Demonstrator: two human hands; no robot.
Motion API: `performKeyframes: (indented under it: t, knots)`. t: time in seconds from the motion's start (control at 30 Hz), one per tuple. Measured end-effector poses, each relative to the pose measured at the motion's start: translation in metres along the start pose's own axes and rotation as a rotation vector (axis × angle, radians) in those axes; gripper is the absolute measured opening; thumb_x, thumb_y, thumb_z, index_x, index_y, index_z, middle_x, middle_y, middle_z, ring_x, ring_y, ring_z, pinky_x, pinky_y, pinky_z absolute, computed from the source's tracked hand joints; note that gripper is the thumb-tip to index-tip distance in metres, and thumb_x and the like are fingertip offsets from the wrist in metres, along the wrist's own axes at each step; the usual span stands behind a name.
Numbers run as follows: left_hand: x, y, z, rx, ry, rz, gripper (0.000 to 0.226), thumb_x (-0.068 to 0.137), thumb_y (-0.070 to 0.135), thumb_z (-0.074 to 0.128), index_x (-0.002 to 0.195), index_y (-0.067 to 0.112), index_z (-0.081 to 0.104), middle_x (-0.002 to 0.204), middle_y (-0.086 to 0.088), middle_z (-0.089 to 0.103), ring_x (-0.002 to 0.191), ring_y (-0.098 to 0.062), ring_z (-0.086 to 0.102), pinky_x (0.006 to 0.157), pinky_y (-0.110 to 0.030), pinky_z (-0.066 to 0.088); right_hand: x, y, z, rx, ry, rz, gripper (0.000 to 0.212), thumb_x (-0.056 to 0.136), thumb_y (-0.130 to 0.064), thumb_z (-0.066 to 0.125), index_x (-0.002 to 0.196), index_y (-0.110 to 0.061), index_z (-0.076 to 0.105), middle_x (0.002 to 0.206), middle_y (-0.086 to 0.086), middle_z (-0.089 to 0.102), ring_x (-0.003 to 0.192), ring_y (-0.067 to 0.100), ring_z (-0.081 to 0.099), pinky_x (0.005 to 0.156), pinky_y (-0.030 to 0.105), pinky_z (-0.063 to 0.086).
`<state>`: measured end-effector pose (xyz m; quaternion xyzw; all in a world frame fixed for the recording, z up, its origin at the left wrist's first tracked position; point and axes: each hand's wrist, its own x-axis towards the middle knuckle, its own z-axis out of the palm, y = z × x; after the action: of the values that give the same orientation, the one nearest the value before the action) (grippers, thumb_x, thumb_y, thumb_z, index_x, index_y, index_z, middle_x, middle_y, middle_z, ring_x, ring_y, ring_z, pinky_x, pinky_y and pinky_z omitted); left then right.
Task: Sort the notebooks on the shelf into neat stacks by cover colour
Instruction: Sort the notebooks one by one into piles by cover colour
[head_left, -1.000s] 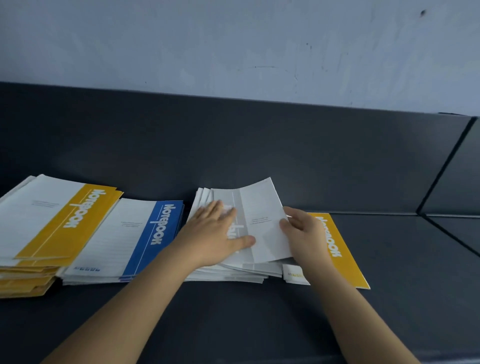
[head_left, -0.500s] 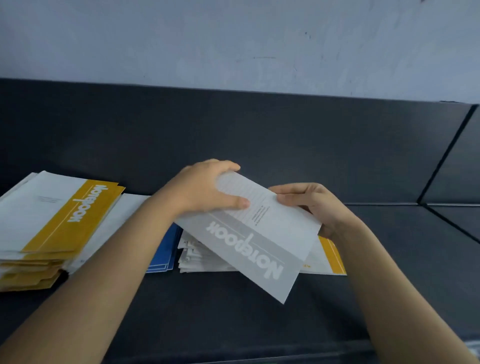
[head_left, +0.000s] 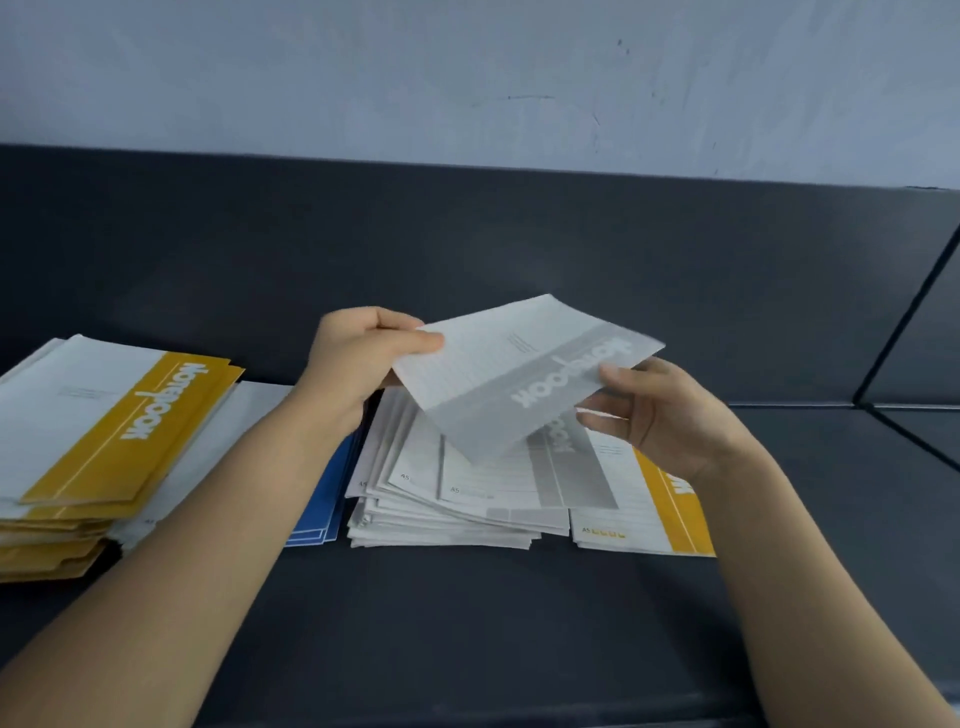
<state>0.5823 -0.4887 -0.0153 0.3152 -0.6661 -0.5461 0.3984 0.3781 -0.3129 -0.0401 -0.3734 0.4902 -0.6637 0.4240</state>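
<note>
Fingers (head_left: 415, 340) of left hand (head_left: 358, 358), right hand (head_left: 670, 415) pinch thin matte grey notebook (head_left: 498, 374).

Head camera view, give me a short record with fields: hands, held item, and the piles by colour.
left hand: pinches left edge of the grey notebook
right hand: holds its right edge
grey notebook: lifted, tilted, above the grey stack
yellow stack: far left
blue notebooks: between yellow stack and grey stack
yellow notebook: lies right of grey stack
</note>
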Motion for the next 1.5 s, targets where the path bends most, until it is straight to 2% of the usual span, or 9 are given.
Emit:
performKeyframes:
  t: [0.2,0.33,0.5,0.67,0.83,1.03,1.27,1.4,1.5]
  knots:
    - [-0.012,0.003,0.000,0.604,-0.279,0.126,0.038,0.069,0.035,0.084,0.068,0.014,0.052,0.057,0.011,0.049,0.052,-0.006,0.044,0.054,-0.024,0.037,0.008,0.014,0.004,-0.324,0.214,-0.028,0.025,0.085,0.001,0.065,0.110,-0.003,0.065,0.102,0.011,0.073,0.087,0.024,0.072,0.068,0.032,0.060]
    - [-0.025,-0.008,0.016,1.052,-0.435,0.259,0.068,0.077,0.059,0.068,0.136,0.035,0.041,0.146,0.013,0.033,0.133,-0.010,0.031,0.105,-0.034,0.030,0.013,0.031,0.021,-0.764,0.359,-0.123,0.014,0.085,-0.019,0.071,0.096,-0.011,0.069,0.086,0.002,0.069,0.076,0.020,0.068,0.068,0.031,0.056]
    - [-0.026,-0.021,0.022,1.393,-0.546,0.203,0.051,0.103,0.049,0.023,0.152,0.041,0.017,0.163,0.008,0.004,0.149,-0.010,0.001,0.118,-0.038,-0.002,0.013,0.036,0.003,-1.253,0.682,-0.095,0.037,0.090,-0.048,0.054,0.083,-0.014,0.063,0.095,0.001,0.059,0.089,0.020,0.055,0.067,0.028,0.037]
    - [-0.026,-0.021,0.025,1.325,-0.517,0.164,0.054,0.101,0.051,0.028,0.152,0.036,0.023,0.163,0.007,0.009,0.149,-0.012,0.005,0.118,-0.038,0.003,-0.005,0.025,-0.026,-1.455,0.781,0.603,0.087,0.059,-0.079,0.066,0.117,-0.015,0.053,0.121,0.010,0.055,0.113,0.030,0.051,0.087,0.040,0.046]
    - [-0.023,-0.015,0.026,1.171,-0.346,0.219,0.060,0.098,0.054,0.039,0.150,0.026,0.031,0.161,0.003,0.019,0.147,-0.016,0.014,0.116,-0.037,0.014,-0.011,0.019,-0.027,-1.375,0.798,0.692,0.110,0.056,-0.079,0.069,0.139,-0.013,0.040,0.140,0.016,0.042,0.129,0.034,0.036,0.101,0.044,0.037]
    - [-0.021,-0.008,0.021,0.906,-0.165,0.276,0.057,0.094,0.049,0.053,0.142,0.020,0.044,0.153,0.004,0.035,0.141,-0.017,0.030,0.114,-0.037,0.026,-0.015,0.002,-0.027,-1.194,1.038,0.309,0.018,0.090,-0.015,0.051,0.103,-0.002,0.054,0.098,0.016,0.060,0.087,0.036,0.054,0.072,0.039,0.045]
    - [-0.030,0.014,-0.013,0.511,-0.200,0.135,0.057,0.090,0.053,0.056,0.140,0.029,0.045,0.136,0.014,0.051,0.118,-0.007,0.053,0.091,-0.024,0.041,-0.039,-0.067,-0.003,-0.733,0.959,-0.275,0.020,0.074,-0.044,0.058,0.092,-0.041,0.066,0.094,-0.005,0.070,0.086,0.028,0.069,0.078,0.054,0.054]
    - [-0.040,0.026,-0.063,0.328,-0.190,0.080,0.064,0.090,0.054,0.054,0.147,0.031,0.034,0.111,0.021,0.058,0.101,-0.010,0.065,0.095,-0.035,0.050,-0.010,-0.059,0.091,-0.483,0.618,-0.243,0.015,0.092,-0.013,0.059,0.103,-0.022,0.064,0.089,0.002,0.069,0.070,0.018,0.067,0.064,0.034,0.055]
    - [-0.037,0.028,-0.114,0.277,-0.134,0.031,0.069,0.089,0.047,0.061,0.147,0.028,0.030,0.099,0.025,0.061,0.087,-0.001,0.066,0.076,-0.022,0.051,0.026,-0.019,0.171,-0.309,0.383,-0.141,0.017,0.094,-0.005,0.056,0.108,-0.007,0.064,0.091,0.013,0.071,0.069,0.020,0.070,0.062,0.037,0.060]
